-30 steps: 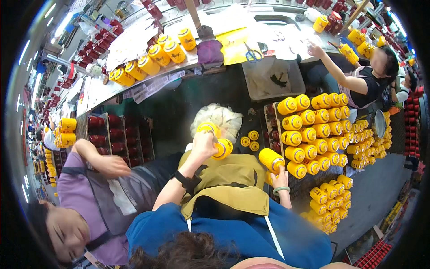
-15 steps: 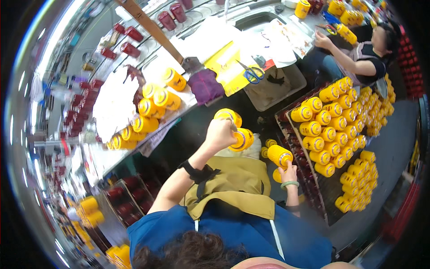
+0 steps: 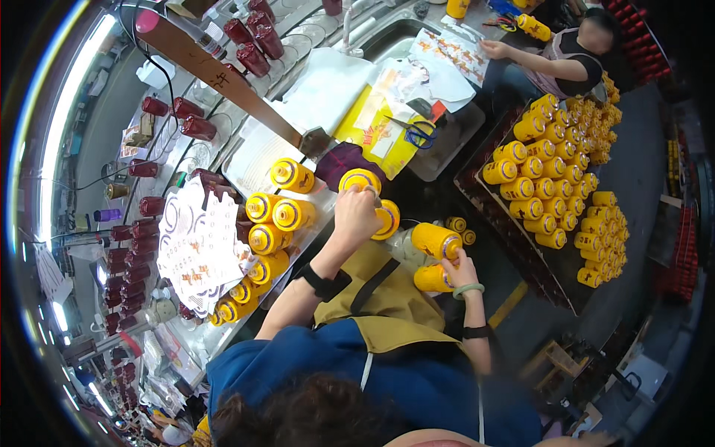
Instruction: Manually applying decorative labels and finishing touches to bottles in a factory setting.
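Observation:
My left hand (image 3: 356,217) is closed around two yellow can-shaped containers, an upper can (image 3: 360,179) and a lower can (image 3: 387,221), near the edge of the worktable. Over on the right, my right hand (image 3: 462,270) grips another pair: an upper can (image 3: 434,240) tilted on its side and a lower can (image 3: 430,279) beneath it. Both pairs are off the table, above my olive apron (image 3: 372,287). A row of yellow cans (image 3: 292,214) stands on the table to the left of my left hand.
Printed sticker sheets (image 3: 197,246) lie by that row. Blue-handled scissors (image 3: 418,134) rest on a yellow sheet (image 3: 391,153), beside a purple cloth (image 3: 346,165). A low platform (image 3: 484,182) at right carries many yellow cans. A co-worker (image 3: 573,59) sits at the far right.
My view has turned rightward. My left hand's cans have come closer to the table edge and the purple cloth. Both hands keep their cans.

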A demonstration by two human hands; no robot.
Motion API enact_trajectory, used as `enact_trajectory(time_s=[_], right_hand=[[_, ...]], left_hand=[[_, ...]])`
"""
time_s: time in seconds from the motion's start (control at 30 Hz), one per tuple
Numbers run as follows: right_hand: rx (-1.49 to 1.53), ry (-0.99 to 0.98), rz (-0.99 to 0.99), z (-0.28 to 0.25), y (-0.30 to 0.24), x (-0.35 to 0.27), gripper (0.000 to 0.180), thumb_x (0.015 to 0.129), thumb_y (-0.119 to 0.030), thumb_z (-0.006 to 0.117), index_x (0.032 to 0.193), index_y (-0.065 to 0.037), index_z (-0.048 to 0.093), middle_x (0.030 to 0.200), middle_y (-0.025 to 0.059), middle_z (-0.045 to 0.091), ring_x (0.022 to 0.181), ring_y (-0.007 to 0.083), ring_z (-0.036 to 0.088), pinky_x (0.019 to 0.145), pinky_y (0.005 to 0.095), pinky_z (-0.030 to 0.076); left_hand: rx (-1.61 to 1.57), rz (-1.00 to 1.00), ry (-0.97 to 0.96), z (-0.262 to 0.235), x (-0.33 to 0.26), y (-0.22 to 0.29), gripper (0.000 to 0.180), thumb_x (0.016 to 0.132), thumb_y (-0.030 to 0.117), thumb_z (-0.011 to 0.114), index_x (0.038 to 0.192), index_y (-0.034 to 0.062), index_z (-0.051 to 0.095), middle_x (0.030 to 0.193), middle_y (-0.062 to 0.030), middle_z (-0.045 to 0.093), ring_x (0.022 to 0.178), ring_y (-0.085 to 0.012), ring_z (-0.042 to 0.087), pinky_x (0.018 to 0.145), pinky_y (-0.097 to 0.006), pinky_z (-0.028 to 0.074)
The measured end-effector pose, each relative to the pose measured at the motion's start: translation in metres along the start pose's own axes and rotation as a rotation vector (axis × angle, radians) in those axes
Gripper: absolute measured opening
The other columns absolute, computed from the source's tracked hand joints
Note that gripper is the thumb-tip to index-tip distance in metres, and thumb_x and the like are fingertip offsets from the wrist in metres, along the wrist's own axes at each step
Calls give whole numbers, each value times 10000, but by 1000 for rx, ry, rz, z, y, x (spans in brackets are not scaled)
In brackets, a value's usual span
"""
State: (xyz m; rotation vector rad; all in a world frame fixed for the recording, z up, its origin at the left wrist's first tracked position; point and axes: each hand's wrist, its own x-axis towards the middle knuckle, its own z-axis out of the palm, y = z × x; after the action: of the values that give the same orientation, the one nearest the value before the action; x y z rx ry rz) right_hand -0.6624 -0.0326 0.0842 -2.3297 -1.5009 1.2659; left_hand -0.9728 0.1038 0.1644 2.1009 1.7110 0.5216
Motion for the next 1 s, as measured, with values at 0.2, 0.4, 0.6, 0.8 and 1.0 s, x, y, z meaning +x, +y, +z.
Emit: enact_trajectory(time_s=[0.2, 0.4, 0.6, 0.8, 1.0], right_hand=[[11, 25, -27, 17, -35, 10, 630, 881, -355, 719, 1404, -97, 481, 1262, 288, 520, 1127, 452, 589, 974, 483, 482], [-146, 65, -16, 0, -74, 21, 535, 875, -344, 712, 1330, -137, 524, 1286, 294, 478, 1133, 475, 575, 960, 497, 488], [-197, 55, -84, -23, -112, 30, 501, 875, -326, 711, 1317, -159, 545, 1249, 245, 492, 1088, 456, 599, 938, 489, 499], [-282, 14, -209, -47, -155, 45, 501, 883, -334, 702, 1325, -149, 560, 1246, 216, 508, 1093, 435, 611, 944, 478, 504], [-465, -52, -467, -89, -245, 82, 463, 893, -410, 673, 1283, -181, 574, 1223, 232, 522, 1064, 451, 616, 937, 495, 504]], left_hand=[[-48, -27, -174, -11, -18, -17, 152, 674, 210, 737, 762, 85, 743, 787, -125, 706, 865, -289, 672, 797, -435, 501], [-33, 52, -190, -17, -24, -16, 176, 574, 118, 688, 739, 131, 746, 709, -24, 676, 864, -241, 631, 784, -393, 475], [-86, 132, -261, -36, -30, -19, 140, 645, 87, 690, 780, 99, 727, 767, -98, 664, 895, -275, 619, 777, -405, 467], [-36, 105, -195, -54, -35, -20, 150, 577, 127, 707, 726, 120, 727, 738, -29, 673, 893, -242, 624, 778, -394, 467], [-91, 54, -86, -59, -36, -31, 160, 576, 117, 706, 733, 127, 734, 723, -41, 676, 863, -240, 624, 772, -398, 466]])
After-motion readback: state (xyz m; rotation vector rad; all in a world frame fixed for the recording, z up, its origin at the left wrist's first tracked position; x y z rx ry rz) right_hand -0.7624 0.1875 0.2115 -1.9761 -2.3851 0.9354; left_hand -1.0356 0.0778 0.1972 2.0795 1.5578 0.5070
